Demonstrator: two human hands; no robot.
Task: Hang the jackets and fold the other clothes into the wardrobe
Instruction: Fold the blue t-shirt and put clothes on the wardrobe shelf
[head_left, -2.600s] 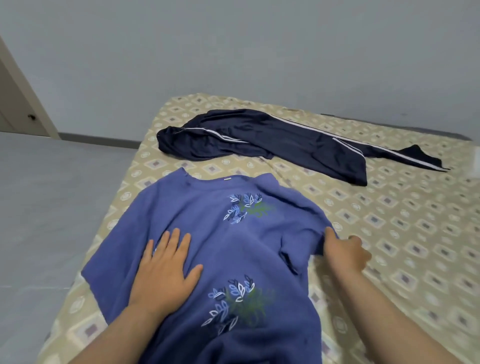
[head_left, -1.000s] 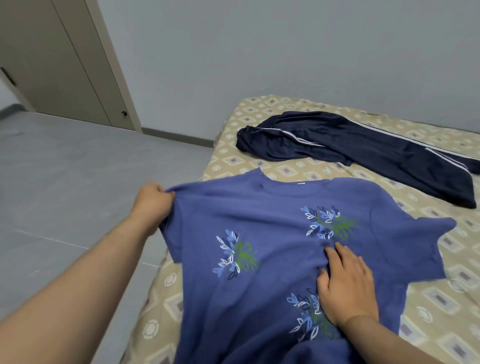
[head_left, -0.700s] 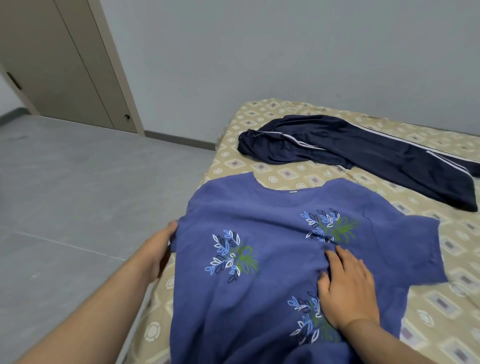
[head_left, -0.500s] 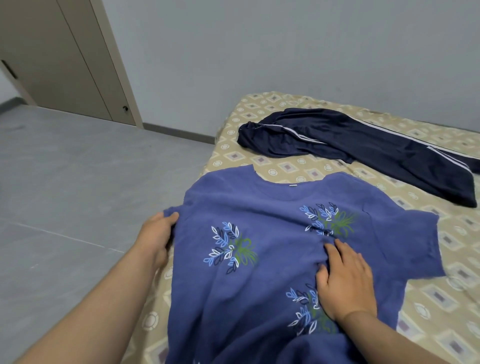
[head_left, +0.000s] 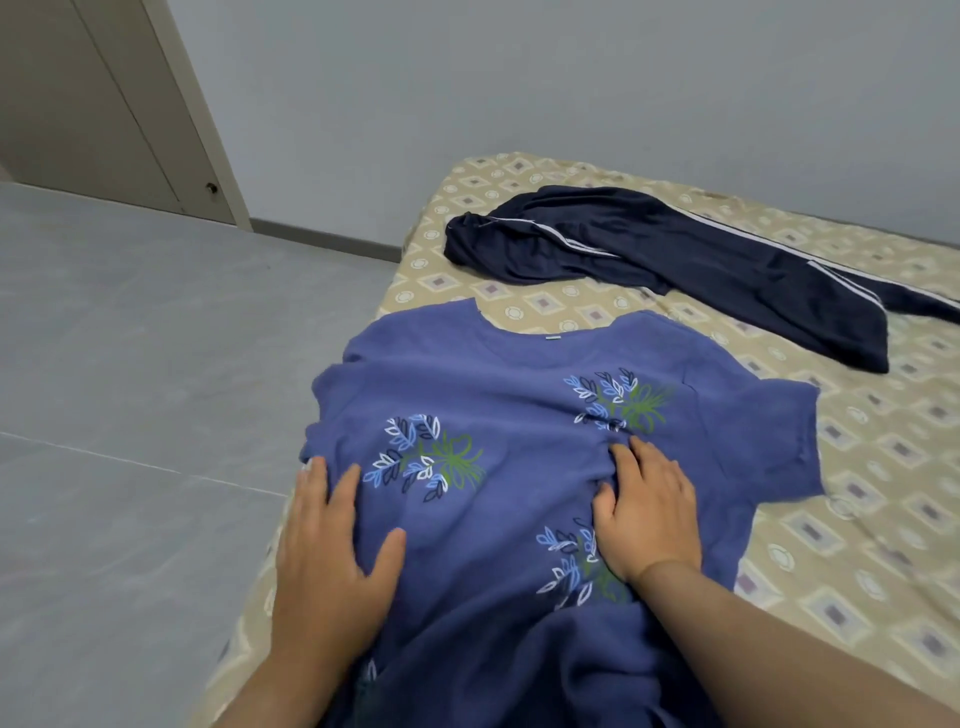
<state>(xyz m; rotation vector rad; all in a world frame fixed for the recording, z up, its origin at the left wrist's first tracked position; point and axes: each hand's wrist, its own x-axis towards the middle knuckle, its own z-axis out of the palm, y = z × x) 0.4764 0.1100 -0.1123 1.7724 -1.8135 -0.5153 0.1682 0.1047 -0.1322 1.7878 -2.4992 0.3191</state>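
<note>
While the blue-violet leaf-print short-sleeved shirt (head_left: 498, 400) lies on the beige patterned bed (head_left: 862, 519), collar away from me, my left grip (head_left: 332, 561) and right grip (head_left: 649, 514) press it open-palmed, holding nothing; left one's nearest the bunched sleeve (head_left: 332, 405).

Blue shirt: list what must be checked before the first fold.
1. Blue shirt lies print side up on the bed: ok.
2. Left hand rests flat on the shirt: ok.
3. Fabric smooth under the right hand: not ok, it bunches at the fingertips.
4. Sleeve by the left hand spread flat: not ok, it is rumpled at the bed edge.
5. Navy striped garment apart from the shirt: ok.
6. Hem straight: cannot tell, out of view.
</note>
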